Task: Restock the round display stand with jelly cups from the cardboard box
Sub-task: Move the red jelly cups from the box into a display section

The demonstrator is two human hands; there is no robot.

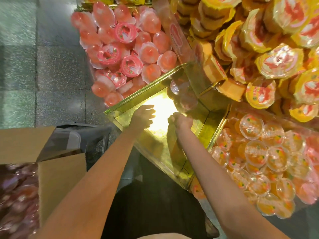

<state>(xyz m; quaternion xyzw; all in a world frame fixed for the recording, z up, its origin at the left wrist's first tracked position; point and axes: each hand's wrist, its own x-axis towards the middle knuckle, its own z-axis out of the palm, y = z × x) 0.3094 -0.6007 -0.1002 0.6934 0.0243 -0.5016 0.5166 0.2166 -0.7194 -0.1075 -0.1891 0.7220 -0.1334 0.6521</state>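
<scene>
Both hands are down in the nearly empty gold-lined compartment (155, 135) of the round display stand (217, 128). The left hand (144, 116) is open with fingers stretched out over the glaring bottom panel, holding nothing. The right hand (181, 120) has its fingers curled downward, but the glare makes it hard to say if there's a cup in it, so I can't tell. A couple of clear-lidded jelly cups (183, 94) sit at the far corner of that compartment, just beyond the right hand. The neighbouring section on the left is piled with pink jelly cups (126, 54), the one on the right with orange jelly cups (259, 152), and yellow-lidded cups (267, 57) are heaped up top. The cardboard box (57, 169) is at lower left on the floor (43, 75), flaps open, with blurry reddish cups (17, 195) inside.
</scene>
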